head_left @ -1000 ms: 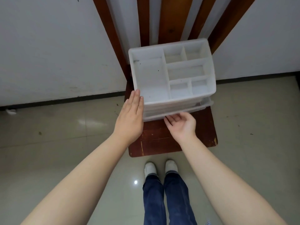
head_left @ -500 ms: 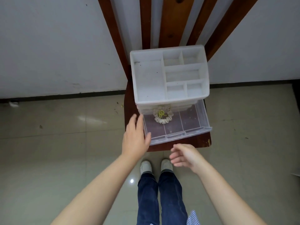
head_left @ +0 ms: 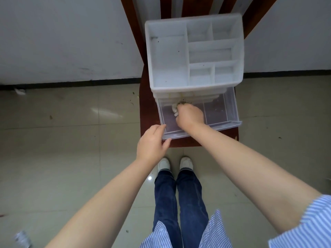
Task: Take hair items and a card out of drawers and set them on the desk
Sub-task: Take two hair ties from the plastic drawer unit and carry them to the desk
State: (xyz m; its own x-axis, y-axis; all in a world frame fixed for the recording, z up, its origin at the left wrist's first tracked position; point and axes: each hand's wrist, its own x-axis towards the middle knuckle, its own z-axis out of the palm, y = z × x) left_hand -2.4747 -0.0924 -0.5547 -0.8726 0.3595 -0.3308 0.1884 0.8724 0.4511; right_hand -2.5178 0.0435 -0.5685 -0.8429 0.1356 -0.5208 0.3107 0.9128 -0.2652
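A white plastic organiser [head_left: 168, 68] with an open compartment top stands on a dark red wooden seat [head_left: 145, 108]. Its clear bottom drawer [head_left: 222, 111] is pulled out toward me. My right hand [head_left: 190, 116] is inside the drawer, fingers closed over a pale frilly hair scrunchie [head_left: 174, 108], of which only the left edge shows. My left hand [head_left: 152, 144] rests at the drawer's front left corner, fingers spread, touching its rim. No card is visible.
The seat stands against a white wall, with brown wooden slats [head_left: 188, 6] rising behind the organiser. Glossy tiled floor [head_left: 71, 140] lies all around. My white shoes [head_left: 163, 164] and jeans are just below the seat's front edge.
The drawer went from shut to pulled out. My right hand let go of its front and reached in onto the scrunchie. My left hand dropped from the organiser's side to the drawer corner.
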